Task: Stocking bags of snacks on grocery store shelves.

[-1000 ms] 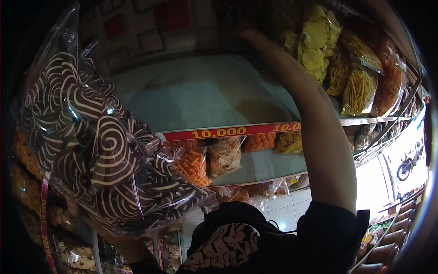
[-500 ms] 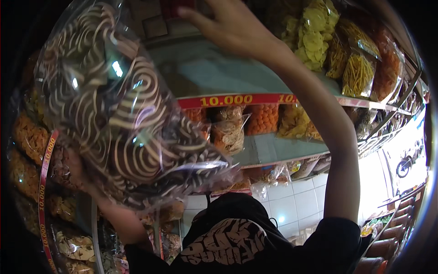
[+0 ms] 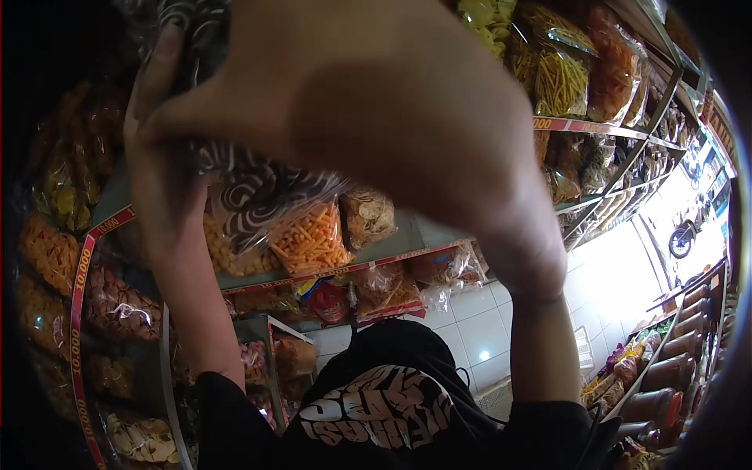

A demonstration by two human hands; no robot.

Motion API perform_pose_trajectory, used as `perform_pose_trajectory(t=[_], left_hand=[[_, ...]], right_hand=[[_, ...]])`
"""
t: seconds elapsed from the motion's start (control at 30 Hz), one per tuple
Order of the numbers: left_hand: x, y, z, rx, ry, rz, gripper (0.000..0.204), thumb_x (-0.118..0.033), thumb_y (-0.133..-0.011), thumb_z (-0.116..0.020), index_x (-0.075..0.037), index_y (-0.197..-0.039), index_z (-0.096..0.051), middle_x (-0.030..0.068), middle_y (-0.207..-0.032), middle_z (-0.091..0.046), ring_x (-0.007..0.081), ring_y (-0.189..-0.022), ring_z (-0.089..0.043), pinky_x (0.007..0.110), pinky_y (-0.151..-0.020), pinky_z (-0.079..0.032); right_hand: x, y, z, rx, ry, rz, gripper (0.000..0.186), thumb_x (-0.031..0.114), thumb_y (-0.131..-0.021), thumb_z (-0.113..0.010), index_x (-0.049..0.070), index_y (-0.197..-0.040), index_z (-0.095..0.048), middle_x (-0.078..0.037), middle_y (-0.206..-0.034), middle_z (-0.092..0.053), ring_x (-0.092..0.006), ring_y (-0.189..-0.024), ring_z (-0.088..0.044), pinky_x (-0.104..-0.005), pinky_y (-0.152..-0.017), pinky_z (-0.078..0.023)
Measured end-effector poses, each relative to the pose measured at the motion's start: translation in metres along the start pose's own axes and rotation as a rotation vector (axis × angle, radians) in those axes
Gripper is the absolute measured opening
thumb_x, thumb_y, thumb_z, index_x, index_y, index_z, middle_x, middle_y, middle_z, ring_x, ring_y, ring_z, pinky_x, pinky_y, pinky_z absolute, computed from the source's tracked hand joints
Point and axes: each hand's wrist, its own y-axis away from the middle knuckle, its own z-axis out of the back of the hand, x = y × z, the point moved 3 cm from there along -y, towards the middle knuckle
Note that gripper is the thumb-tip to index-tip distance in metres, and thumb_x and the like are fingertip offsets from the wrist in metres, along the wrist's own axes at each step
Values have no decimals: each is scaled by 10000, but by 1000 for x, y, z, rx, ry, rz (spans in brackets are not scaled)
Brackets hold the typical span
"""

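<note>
A clear plastic bag of dark-and-white swirled crackers (image 3: 270, 192) is raised at the upper left, largely covered by my hands. My left hand (image 3: 160, 149) is against the bag's left side, its fingers reaching up along the plastic and gripping it. Across the front of the bag comes my right hand (image 3: 274, 86), large and blurred close to the view, its thumb side pointing left toward my left hand. Most of its fingers are hidden, so its grip does not show. The bag's lower end hangs before a shelf of bagged snacks.
Below the raised bag sits a bag of orange stick snacks (image 3: 313, 241) on a red-edged shelf (image 3: 392, 257). Bags of yellow sticks (image 3: 560, 82) stand at upper right. More snack bags (image 3: 121, 301) fill the left shelves. Brown-sided containers (image 3: 670, 376) line the right, beside white floor tiles (image 3: 486, 337).
The swirled-cracker bag has moved up and away, toward the upper left. My right hand has come down and left across its front. My left hand has risen and now shows beside the bag.
</note>
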Motion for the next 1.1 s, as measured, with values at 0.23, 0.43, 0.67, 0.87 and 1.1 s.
perform_pose_trajectory(t=[0.23, 0.43, 0.67, 0.87, 1.1], left_hand=[[-5, -17, 5, -282, 79, 235, 415, -283, -905, -603, 11, -1189, -529, 88, -1160, -559, 150, -1059, -544, 294, -892, -447], [3, -15, 52, -410, 4, 217, 394, -106, -831, -682, 6, -1177, -529, 90, -1133, -572, 164, -1031, -565, 284, -867, -491], [-11, -8, 71, -404, -36, 253, 366, -118, -851, -652, -7, -1177, -531, 92, -1116, -584, 153, -988, -592, 285, -822, -532], [-23, 1, 68, -368, -16, 304, 368, -132, -848, -659, -28, -1180, -539, 75, -1127, -587, 151, -997, -589, 284, -817, -527], [-18, 5, 59, -379, -35, 354, 377, -149, -858, -646, -24, -1196, -533, 81, -1154, -575, 158, -1033, -571, 291, -850, -505]], right_hand=[[-14, -38, 35, -229, 57, -123, 1102, 434, -664, -766, -43, -1419, -122, -333, -1265, -407, -434, -1164, -449, -449, -1008, -371], [-128, -71, 30, -359, 123, -309, 1271, 443, -528, -869, 37, -1446, -88, -364, -1359, -270, -438, -1282, -313, -484, -1052, -322], [-244, -105, 12, -526, 296, -437, 1275, 392, -514, -887, 77, -1451, -83, -369, -1404, -159, -476, -1287, -293, -494, -1047, -347], [-303, -125, 8, -455, 321, -568, 1202, 326, -559, -860, 121, -1463, -95, -350, -1449, -55, -496, -1261, -330, -472, -1024, -387], [-348, -130, 2, -394, 399, -427, 1066, 356, -650, -775, 167, -1467, -118, -308, -1447, -139, -456, -1269, -350, -444, -1046, -364]])
